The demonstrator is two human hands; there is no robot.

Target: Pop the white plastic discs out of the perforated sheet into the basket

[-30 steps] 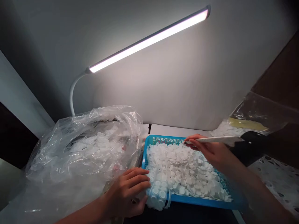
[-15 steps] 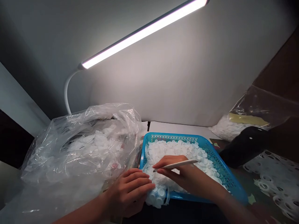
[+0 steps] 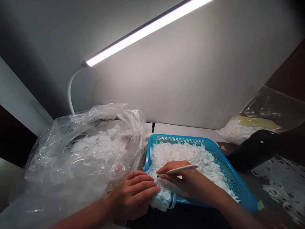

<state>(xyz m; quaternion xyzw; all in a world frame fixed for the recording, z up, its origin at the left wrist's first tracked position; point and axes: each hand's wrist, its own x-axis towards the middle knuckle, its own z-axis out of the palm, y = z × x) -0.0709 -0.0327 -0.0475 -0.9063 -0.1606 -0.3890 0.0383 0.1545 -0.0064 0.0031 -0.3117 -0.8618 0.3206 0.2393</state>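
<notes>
A blue perforated plastic basket [image 3: 234, 178] holds a heap of small round white plastic caps [image 3: 181, 152]. My left hand [image 3: 133, 195] curls over a clump of joined white caps [image 3: 163, 200] that hangs over the basket's front left rim. My right hand [image 3: 188, 181] lies over the front of the heap. Its fingers pinch a thin white pointed stick [image 3: 179, 169], whose tip is near the left hand's clump. The right hand hides part of the heap and the basket's front rim.
A large clear plastic bag of white caps [image 3: 83, 149] bulges at the left of the basket. At the right are a smaller clear bag of caps [image 3: 240, 132], a black object [image 3: 252, 152] and a punched white sheet [image 3: 283, 187]. A white-armed bar lamp [image 3: 147, 31] shines above.
Since a second ago, my right hand with the stick has moved from the far right of the basket to the front of the heap. The left hand stays at the clump.
</notes>
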